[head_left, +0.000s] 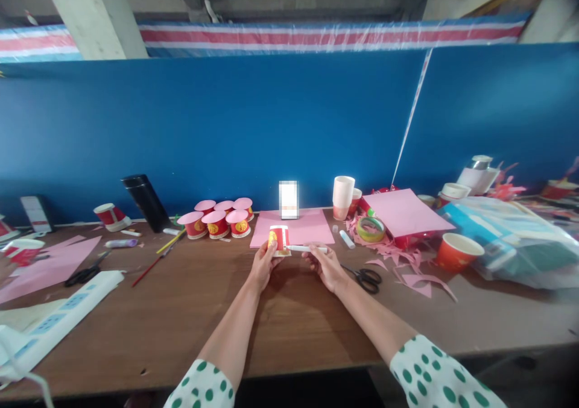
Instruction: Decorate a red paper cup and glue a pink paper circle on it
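My left hand is closed around a red paper cup with a gold emblem, standing upside down on the near edge of a pink paper sheet. My right hand pinches a white pen lying level, its tip against the base of the cup. Both hands rest on the brown wooden table. Behind and to the left stand several red cups capped with pink paper discs.
Black scissors lie just right of my right hand. A tape roll, glue stick, white cup stack, pink sheets and scraps and an orange cup are at right. A power strip, another pair of scissors and a black flask are at left.
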`<move>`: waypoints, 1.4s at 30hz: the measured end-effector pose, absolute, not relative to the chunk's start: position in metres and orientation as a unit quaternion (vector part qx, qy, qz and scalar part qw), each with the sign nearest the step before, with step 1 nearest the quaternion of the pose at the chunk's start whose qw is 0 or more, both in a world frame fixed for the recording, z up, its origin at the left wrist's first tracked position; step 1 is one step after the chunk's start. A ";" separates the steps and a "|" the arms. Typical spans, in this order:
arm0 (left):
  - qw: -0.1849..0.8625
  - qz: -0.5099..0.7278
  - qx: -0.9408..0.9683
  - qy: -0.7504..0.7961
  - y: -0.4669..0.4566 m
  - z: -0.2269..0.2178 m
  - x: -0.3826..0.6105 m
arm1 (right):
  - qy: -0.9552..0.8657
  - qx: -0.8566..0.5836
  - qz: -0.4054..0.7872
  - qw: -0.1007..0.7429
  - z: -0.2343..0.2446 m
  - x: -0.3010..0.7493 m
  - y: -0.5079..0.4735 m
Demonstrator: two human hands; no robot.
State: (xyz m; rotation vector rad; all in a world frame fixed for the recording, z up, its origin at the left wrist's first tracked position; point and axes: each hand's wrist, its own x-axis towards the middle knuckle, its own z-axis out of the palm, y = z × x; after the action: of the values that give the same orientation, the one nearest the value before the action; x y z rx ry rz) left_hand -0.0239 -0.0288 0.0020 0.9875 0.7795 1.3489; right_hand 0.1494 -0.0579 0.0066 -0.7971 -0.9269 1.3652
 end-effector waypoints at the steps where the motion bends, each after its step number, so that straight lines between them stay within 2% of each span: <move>1: 0.599 0.581 0.431 0.344 -0.029 0.001 -0.024 | -0.404 -0.347 0.586 0.611 0.006 0.149 -0.058; 42: 0.571 0.580 0.437 0.383 -0.025 -0.007 -0.022 | -0.426 -0.373 0.561 0.604 0.000 0.150 -0.055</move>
State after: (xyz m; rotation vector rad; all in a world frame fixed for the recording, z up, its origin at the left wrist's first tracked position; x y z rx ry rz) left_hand -0.0224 -0.0245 -0.0073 1.0246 0.8986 1.3622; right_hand 0.1496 -0.0548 -0.0001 -0.8640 -0.9857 1.2981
